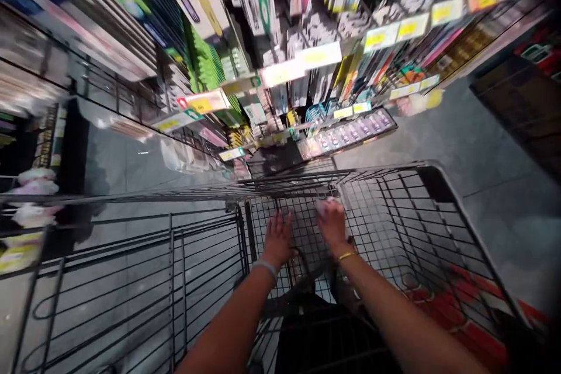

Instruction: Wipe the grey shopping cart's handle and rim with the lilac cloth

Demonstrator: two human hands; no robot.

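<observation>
I look down into a black wire shopping cart in a shop aisle. My left hand reaches into the cart basket with its fingers stretched out over the wire mesh, a grey band on the wrist. My right hand is beside it, a gold bracelet on the wrist, its fingers curled on a small pale packet near the cart's front wall. The picture is smeared by motion, so the packet cannot be made out closely.
A second black wire cart or rack stands to the left. Shelves packed with hanging packaged goods and yellow price tags rise ahead. Grey tiled floor lies to the right. A dark bag sits below my arms.
</observation>
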